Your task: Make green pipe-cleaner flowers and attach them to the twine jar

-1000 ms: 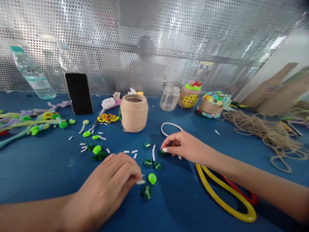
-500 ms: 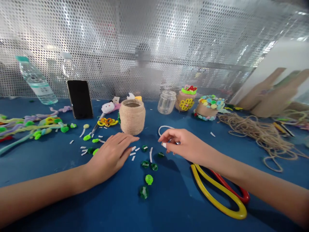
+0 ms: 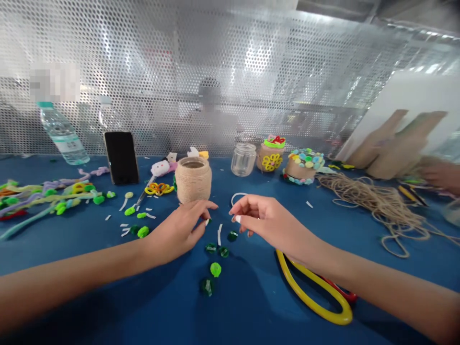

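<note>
My left hand reaches over the table with its thumb and forefinger apart. Its thumb is at a dark green pom-pom, mostly hidden behind it. My right hand hovers with loosely curled fingers, the thumb separate and nothing visible in its grasp. Between and below the hands lie a white strip, dark green pom-poms with pale strips on them, and a bright green pom-pom. A twine-wrapped jar stands just beyond my left hand. Yellow-and-red-handled scissors lie partly under my right forearm.
A phone and a water bottle stand at the left, near pipe cleaners. At the back are a clear jar and decorated jars. Loose twine lies right, and another person's hand shows at the edge.
My left hand has moved rightward, its thumb now at the dark green pom-pom and covering small white strips. My right hand stays nearly put. The view has shifted, and another person's hand appears at right.
</note>
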Available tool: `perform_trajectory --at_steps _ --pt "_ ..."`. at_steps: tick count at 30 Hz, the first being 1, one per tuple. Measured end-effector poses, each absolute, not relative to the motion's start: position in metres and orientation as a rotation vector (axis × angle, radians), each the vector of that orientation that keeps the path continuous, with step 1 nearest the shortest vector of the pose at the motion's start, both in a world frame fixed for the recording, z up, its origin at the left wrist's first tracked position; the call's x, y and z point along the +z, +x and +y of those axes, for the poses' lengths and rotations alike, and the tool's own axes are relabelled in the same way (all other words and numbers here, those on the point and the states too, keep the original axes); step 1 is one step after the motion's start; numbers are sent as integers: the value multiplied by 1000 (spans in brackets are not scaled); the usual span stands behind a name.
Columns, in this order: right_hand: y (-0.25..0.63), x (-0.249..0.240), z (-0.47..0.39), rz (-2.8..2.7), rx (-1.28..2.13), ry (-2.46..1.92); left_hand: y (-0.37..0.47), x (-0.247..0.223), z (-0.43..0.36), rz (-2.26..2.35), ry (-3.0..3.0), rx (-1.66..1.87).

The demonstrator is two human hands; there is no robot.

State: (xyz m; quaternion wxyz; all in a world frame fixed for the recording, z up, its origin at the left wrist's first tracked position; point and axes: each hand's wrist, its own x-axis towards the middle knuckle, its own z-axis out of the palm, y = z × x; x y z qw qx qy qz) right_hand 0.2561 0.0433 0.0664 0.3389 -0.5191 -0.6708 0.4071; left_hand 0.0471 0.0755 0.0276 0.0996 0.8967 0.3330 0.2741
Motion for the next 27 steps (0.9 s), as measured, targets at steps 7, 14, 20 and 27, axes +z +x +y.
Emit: perform_trajectory --at_steps 7,14,20,27 --pt "238 50 10 -1741 1383 -1233 45 28 27 975 2480 1370" --pt "229 42 -12 -1656 1390 -1090 44 21 13 833 2578 1408" --pt "230 33 -7 -1556 1342 -1156 43 15 12 855 2624 1359" --pt "228 31 -9 -1555 1423 -1195 44 19 15 867 2539 1373"
